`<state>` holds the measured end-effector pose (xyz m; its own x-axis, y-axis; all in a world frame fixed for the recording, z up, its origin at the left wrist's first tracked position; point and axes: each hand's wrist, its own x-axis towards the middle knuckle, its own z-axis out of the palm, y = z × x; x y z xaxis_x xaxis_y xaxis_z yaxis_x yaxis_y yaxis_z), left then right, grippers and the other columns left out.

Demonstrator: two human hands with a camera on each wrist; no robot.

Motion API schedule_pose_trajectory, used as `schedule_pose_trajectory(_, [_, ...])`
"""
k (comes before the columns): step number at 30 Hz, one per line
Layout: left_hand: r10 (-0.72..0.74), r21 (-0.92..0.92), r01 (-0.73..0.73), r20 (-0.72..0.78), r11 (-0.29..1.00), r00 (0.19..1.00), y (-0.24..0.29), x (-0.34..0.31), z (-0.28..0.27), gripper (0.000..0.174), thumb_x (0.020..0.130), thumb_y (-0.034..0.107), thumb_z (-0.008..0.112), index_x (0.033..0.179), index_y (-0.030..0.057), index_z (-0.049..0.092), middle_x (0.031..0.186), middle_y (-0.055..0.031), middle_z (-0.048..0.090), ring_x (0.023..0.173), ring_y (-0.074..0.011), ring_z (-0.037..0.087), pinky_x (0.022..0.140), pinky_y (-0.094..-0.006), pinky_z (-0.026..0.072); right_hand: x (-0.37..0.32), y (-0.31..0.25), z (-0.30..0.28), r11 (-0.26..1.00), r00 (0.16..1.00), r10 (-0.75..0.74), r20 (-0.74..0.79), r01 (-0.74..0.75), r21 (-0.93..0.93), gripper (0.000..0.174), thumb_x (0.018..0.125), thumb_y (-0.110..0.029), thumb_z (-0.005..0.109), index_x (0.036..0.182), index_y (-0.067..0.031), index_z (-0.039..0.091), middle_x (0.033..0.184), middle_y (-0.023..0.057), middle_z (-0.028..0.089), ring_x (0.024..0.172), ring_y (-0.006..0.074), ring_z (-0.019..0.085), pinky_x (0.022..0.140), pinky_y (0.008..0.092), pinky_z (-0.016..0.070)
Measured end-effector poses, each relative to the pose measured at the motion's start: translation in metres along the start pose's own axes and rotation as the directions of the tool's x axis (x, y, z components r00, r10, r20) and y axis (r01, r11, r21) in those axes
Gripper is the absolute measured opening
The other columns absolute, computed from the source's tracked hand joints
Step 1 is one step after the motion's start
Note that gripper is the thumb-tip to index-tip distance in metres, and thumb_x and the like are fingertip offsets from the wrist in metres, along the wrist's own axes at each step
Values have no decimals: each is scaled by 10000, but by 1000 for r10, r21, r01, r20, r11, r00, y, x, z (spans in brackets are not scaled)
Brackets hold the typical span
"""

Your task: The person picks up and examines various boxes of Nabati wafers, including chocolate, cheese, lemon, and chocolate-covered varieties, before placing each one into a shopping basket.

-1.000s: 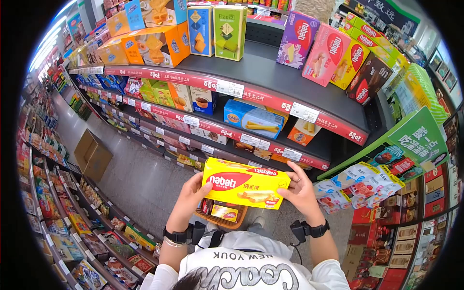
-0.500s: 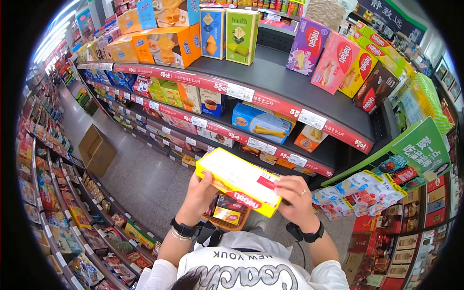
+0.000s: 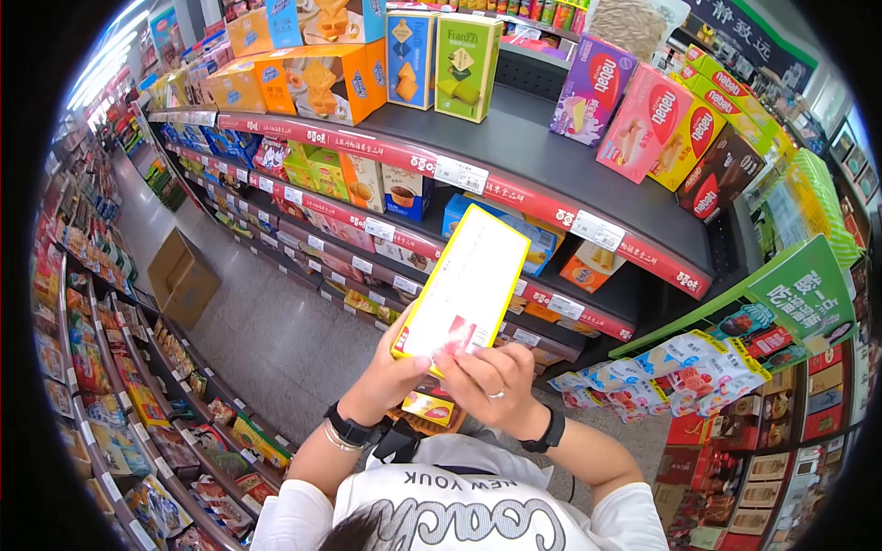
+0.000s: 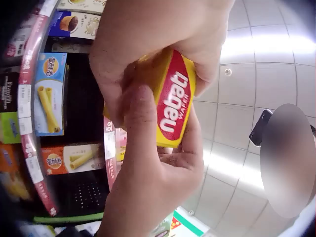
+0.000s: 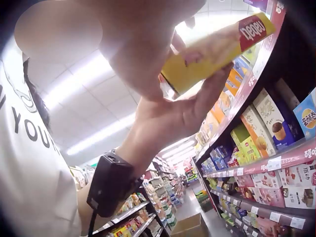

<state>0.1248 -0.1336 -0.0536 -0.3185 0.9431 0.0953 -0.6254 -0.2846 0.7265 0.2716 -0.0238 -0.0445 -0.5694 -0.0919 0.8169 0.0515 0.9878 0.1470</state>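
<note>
A yellow Nabati wafer box [image 3: 469, 275] is held up in front of the body, its white printed back facing up in the head view. My left hand [image 3: 388, 372] grips its lower left side. At the near end, by a red patch and barcode, my right hand [image 3: 496, 386] pinches the box, wearing a ring. The left wrist view shows the red-and-yellow Nabati end panel [image 4: 174, 101] between both hands. In the right wrist view the wafer box [image 5: 217, 52] slants up to the right, with the left hand [image 5: 168, 118] under it.
Ahead, a dark shelf [image 3: 533, 156] bears Nabati boxes [image 3: 643, 119], a green Franzzi box [image 3: 467, 69] and orange boxes [image 3: 322, 83]. Below the hands is a basket [image 3: 409, 422] with boxes. Bagged snacks [image 3: 689, 367] hang at the right; a cardboard box [image 3: 182, 280] stands in the aisle.
The wafer box has flipped from its yellow front to its white back, then turned to point away from the body. The right hand has moved left to its near end.
</note>
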Motion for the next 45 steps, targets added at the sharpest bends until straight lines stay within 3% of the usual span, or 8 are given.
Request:
schedule_pose_trajectory(4, [113,65,-100,-251,993,961,8,11,-8,556,826,143,693,1300,-12,448,1230,-151,595,1102,-232,615,966,-371,493,9,3,3,973,976,88,197,-126,191,485,729,-344,758,1164,-153,660,1168,3,564,1086,220,499,937,492,352])
schedule_pose_trajectory(10, [226,173,-175,-348,969,910,31,8,-1,362,907,166,644,1199,-23,541,1112,-130,658,968,-171,668,872,-306,537,1,51,-25,951,942,306,136,-298,-77,547,723,-253,765,1222,-88,614,1320,116,524,1219,304,477,1040,507,323])
schedule_pose_trajectory(14, [200,145,-158,-354,977,913,29,5,-12,367,914,185,643,1201,-19,540,1123,-125,655,976,-169,665,879,-300,531,-19,72,-27,710,778,581,240,-628,318,609,769,-132,758,1309,10,515,1252,192,582,1155,312,569,989,400,434])
schedule_pose_trajectory(17, [176,89,-154,-363,984,915,25,3,-14,368,921,205,638,1200,-14,541,1130,-120,652,988,-168,661,888,-297,525,-32,65,-22,342,612,682,401,-751,565,571,819,-125,728,1323,20,502,1154,178,647,1033,248,646,911,348,491])
schedule_pose_trajectory(18, [176,80,-157,-361,984,916,25,2,-15,368,923,211,636,1200,-12,540,1133,-119,652,994,-168,660,891,-297,523,-35,67,-20,447,680,649,342,-704,552,557,847,-117,707,1339,25,485,1092,158,677,972,197,660,831,304,517])
schedule_pose_trajectory(24, [170,84,-150,-375,985,911,29,-5,-20,382,929,239,631,1210,2,529,1138,-120,650,1006,-170,659,891,-302,526,-24,60,-24,328,634,653,414,-729,601,592,852,-114,705,1368,22,449,1113,152,670,990,161,646,753,265,528])
schedule_pose_trajectory(33, [152,106,-120,-401,987,903,42,-31,-38,396,941,261,615,1225,4,516,1145,-119,644,1000,-165,661,878,-296,532,-18,33,-12,318,649,626,432,-718,619,571,863,-113,696,1359,28,450,1137,151,658,1008,174,644,863,309,511])
schedule_pose_trajectory(45, [40,29,-31,-416,999,909,77,-86,-87,574,847,142,611,1358,-34,414,1252,-139,588,1132,-183,597,983,-315,466,-14,-20,52,34,489,588,644,-811,584,514,932,-129,627,1374,38,424,1158,143,632,1044,171,615,876,298,497])
